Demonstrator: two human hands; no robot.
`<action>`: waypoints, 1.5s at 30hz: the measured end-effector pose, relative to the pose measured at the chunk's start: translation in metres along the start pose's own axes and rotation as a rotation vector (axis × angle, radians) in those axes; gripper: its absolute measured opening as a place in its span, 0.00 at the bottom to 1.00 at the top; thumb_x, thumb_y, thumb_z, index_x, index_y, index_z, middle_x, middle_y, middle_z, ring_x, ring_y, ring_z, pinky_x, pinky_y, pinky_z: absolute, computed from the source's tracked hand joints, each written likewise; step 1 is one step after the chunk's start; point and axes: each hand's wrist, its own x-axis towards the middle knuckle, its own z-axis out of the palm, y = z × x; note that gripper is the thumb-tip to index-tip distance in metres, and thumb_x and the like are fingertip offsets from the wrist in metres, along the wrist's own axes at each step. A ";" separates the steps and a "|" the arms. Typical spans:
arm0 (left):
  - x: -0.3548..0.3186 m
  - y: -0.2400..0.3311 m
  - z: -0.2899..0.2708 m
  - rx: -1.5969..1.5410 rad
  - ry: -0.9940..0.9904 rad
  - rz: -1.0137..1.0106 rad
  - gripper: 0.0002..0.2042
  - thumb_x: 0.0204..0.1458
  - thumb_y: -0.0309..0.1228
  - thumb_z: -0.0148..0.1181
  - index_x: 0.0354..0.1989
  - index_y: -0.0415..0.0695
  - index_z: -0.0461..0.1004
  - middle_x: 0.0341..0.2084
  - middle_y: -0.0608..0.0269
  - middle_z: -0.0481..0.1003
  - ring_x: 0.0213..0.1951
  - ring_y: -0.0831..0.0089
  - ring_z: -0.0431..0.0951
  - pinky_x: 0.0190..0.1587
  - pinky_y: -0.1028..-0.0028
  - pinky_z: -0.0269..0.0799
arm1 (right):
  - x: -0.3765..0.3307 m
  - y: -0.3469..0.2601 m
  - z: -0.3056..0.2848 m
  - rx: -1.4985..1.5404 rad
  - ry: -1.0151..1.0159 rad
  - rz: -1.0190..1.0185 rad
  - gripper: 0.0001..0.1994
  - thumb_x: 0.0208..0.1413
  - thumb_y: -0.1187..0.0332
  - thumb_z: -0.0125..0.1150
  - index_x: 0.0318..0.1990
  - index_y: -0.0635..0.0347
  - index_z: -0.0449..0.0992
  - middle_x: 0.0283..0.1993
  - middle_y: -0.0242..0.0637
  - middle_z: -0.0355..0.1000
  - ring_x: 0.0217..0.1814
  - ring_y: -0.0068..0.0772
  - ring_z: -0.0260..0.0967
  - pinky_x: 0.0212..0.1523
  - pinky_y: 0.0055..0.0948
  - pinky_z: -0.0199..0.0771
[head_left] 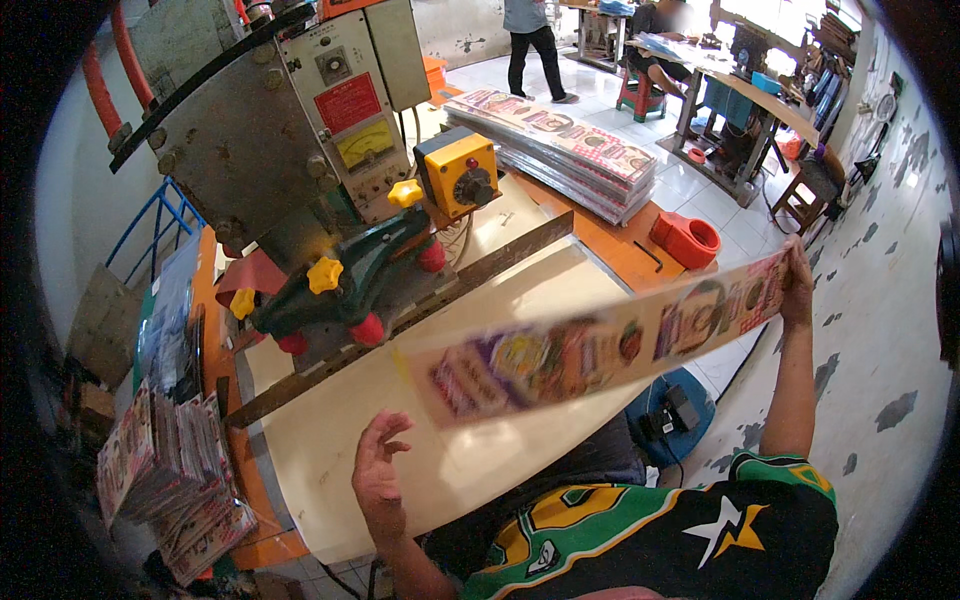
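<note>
Right hand (797, 290) grip clamped on long printed strip (590, 355) end, left hand (378, 470) fingers apart, seemingly just below it

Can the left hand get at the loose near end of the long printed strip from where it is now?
Probably yes. The left hand is open, fingers spread, just below the near end of the long printed strip, with only bare table between. The right hand holds the far end.

Bright, even daylight fills the room, strongest from blown-out windows at the upper right. The long printed cardboard strip (600, 345) is smeared by motion blur. Fisheye distortion bends straight edges near the black circular rim. Shadows on the pale wooden tabletop (460, 470) are soft.
</note>
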 end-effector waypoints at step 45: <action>0.011 0.029 -0.193 0.145 0.253 -0.258 0.11 0.65 0.36 0.56 0.45 0.39 0.72 0.35 0.59 0.79 0.33 0.76 0.80 0.34 0.78 0.78 | -0.046 0.094 0.278 -0.135 -0.793 0.621 0.17 0.66 0.58 0.58 0.50 0.64 0.77 0.41 0.34 0.76 0.41 0.20 0.72 0.43 0.21 0.72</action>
